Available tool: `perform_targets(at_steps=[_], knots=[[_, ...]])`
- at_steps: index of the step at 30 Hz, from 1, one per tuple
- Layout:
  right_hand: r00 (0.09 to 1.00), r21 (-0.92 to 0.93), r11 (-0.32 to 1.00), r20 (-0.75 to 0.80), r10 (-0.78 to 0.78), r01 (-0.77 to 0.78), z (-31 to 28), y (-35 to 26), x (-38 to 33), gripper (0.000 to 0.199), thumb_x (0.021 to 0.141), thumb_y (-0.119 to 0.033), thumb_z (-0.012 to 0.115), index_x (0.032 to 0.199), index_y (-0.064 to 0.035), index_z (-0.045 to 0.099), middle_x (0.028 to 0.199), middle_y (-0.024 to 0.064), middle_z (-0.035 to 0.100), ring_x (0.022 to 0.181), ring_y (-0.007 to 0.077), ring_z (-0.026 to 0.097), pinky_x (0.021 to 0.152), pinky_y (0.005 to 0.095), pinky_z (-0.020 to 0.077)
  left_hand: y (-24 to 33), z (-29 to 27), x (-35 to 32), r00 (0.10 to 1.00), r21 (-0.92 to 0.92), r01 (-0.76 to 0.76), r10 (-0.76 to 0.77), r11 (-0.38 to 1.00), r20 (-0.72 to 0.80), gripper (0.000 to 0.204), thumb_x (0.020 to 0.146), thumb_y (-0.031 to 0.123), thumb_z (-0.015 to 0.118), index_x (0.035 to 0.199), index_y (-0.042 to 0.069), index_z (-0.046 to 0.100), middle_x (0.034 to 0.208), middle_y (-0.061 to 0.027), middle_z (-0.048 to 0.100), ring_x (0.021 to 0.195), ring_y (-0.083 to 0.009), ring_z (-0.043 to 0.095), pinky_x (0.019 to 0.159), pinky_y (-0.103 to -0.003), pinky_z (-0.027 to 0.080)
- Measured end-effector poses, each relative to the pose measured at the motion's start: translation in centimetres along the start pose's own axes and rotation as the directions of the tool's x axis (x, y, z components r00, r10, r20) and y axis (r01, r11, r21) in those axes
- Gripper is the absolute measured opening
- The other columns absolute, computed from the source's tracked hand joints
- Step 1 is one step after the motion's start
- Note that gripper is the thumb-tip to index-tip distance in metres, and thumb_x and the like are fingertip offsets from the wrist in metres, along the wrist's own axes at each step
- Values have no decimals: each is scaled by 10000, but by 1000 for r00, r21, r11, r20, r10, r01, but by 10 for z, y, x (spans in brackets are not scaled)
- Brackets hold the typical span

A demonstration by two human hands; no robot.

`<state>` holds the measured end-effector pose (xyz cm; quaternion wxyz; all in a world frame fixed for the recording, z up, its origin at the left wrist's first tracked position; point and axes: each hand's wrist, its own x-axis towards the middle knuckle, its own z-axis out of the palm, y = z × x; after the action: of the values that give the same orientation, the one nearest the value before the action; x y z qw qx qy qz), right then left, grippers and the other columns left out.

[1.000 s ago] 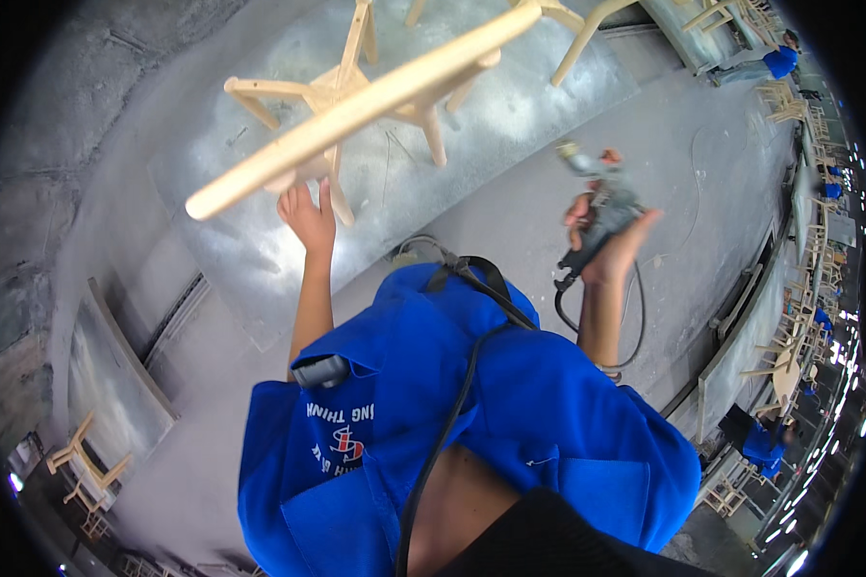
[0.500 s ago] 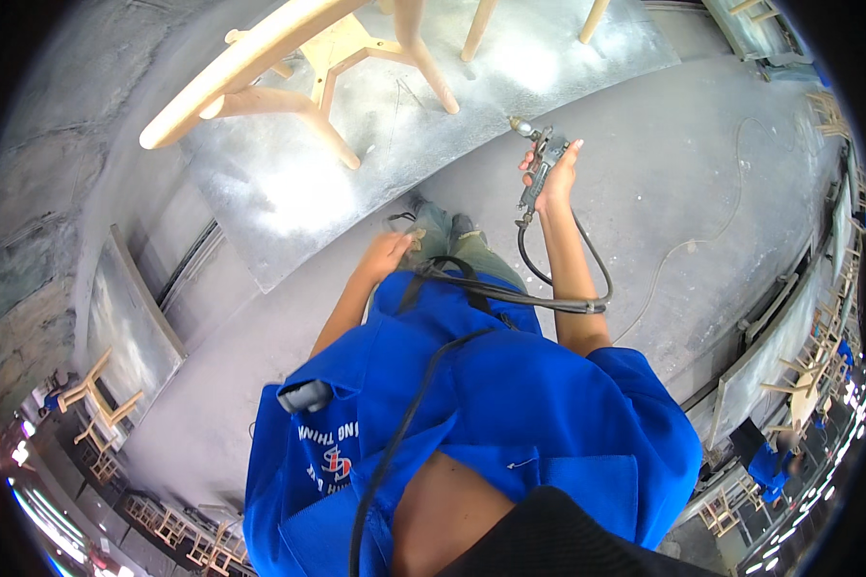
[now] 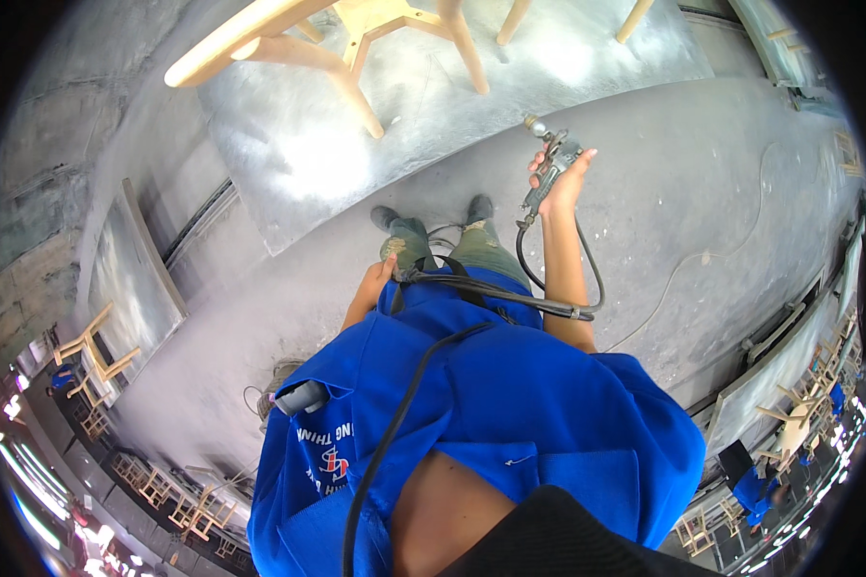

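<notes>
My right hand (image 3: 560, 183) grips a metal spray gun (image 3: 549, 165), nozzle pointing up toward the top of the picture. A black hose (image 3: 510, 293) runs from the gun back across my waist. My left hand (image 3: 380, 277) hangs low at my left thigh, holding nothing, fingers loosely curled. A bare wooden chair (image 3: 337, 38) stands on a grey metal sheet (image 3: 404, 125) in front of my feet, well apart from both hands.
Grey dusty concrete floor all round. A metal panel (image 3: 130, 279) leans at the left. Several unfinished wooden chairs (image 3: 87, 351) stand at the left edge and at the lower right (image 3: 789, 423). A thin cable (image 3: 702, 260) trails across the floor on the right.
My left hand has let go of the chair and dropped to my thigh. My right hand with the spray gun has stayed raised. The chair now stands farther up in the view.
</notes>
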<state>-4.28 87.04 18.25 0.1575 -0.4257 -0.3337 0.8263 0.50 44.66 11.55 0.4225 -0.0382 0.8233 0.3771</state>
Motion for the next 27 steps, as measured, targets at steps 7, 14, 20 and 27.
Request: perform_targets(at_steps=[7,14,20,27], knots=[[999,46,999,43,-27,25,62,10,-44,892,966,-797,151,1023,-24,592,689,71,564,569,191,562,404,274,365,-8,-47,15,991,-51,-28,35,998,132,712,1062,564,359,819,-62,593,742,-163,613,743,-278,551,780,-417,453],[960,32,987,238,145,-157,72,90,-50,912,948,-822,156,1020,-31,604,676,65,578,555,184,579,406,268,374,-21,-119,18,981,62,-156,148,986,127,725,1051,572,348,786,-41,630,710,-192,614,717,-306,588,751,-425,465],[927,-55,937,-179,330,-344,67,217,-15,884,959,-807,192,1012,-25,601,659,96,606,552,217,616,427,340,404,-57,-164,12,996,24,-58,56,998,62,713,1054,567,354,691,0,587,610,-106,546,625,-228,524,669,-394,435],[962,-101,967,-165,217,-236,85,216,-43,876,963,-800,205,1016,-16,591,664,99,606,542,216,613,420,327,397,-24,-198,-4,987,8,-147,146,989,59,689,1058,551,379,681,15,589,601,-68,541,614,-187,510,635,-343,416]])
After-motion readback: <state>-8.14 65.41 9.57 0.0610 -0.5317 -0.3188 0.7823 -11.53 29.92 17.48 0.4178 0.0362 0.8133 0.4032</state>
